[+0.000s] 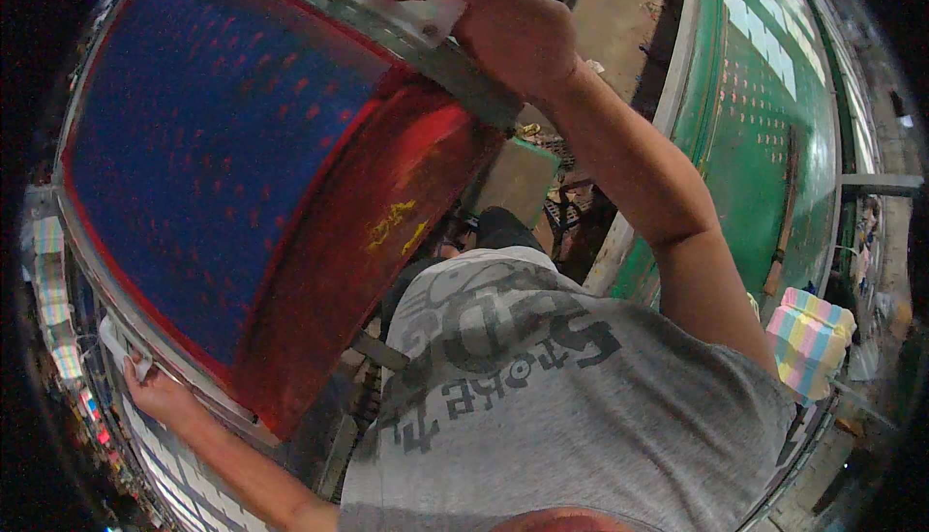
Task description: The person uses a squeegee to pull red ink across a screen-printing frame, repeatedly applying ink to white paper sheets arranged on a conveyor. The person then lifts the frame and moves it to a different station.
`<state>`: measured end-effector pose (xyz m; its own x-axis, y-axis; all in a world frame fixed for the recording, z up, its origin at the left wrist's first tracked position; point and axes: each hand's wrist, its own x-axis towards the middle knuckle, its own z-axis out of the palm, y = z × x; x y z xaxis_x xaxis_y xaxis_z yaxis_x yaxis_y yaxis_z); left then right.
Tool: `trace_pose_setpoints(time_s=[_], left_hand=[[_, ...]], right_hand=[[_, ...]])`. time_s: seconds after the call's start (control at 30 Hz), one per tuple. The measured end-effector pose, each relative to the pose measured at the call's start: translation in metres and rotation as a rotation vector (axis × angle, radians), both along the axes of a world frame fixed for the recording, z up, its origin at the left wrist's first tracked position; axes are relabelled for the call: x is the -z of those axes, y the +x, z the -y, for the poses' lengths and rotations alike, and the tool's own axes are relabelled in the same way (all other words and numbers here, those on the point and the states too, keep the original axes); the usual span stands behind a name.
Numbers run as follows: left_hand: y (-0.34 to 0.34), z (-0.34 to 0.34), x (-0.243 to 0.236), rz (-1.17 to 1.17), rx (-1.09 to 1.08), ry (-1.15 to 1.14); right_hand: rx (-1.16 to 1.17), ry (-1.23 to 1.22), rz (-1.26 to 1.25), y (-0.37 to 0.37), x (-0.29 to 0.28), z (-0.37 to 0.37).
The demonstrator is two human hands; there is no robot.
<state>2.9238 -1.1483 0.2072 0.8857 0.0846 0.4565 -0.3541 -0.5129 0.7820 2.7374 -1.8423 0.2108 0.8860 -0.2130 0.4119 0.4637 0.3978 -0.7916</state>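
A large screen-printing frame [460, 77] with a grey border slants across the left half of the head view. Its mesh is dark blue with rows of small red marks, and red ink [339, 232] with yellow smears covers the side nearest me. At the top edge, my right hand [518, 29] is curled over a white plastic handle [435, 10] bolted to the frame. My left hand [160, 392] grips a white handle [116, 340] on the frame's lower left edge; its fingertips are partly hidden. My arms are spread wide across the frame.
A long green printing table [764, 174] with rows of small printed marks runs along the right. A folded pastel checked cloth [811, 343] lies near my right elbow. More checked cloth [53, 290] lines the far left. A littered walkway [619, 10] separates the tables.
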Motion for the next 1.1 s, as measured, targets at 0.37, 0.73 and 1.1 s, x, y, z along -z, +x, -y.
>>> trace_pose_setpoints(time_s=[0.37,0.73,1.1], left_hand=[[0.045,0.058,0.023,-0.212,0.047,-0.261],[-0.019,0.135,-0.012,-0.408,-0.308,-0.917],[-0.04,0.129,0.005,-0.373,-0.431,-0.896]], right_hand=[[-0.044,-0.043,-0.016,0.057,0.006,0.066],[-0.24,0.135,-0.099,0.096,0.034,0.106],[-0.31,0.157,-0.176,0.086,0.011,0.095]])
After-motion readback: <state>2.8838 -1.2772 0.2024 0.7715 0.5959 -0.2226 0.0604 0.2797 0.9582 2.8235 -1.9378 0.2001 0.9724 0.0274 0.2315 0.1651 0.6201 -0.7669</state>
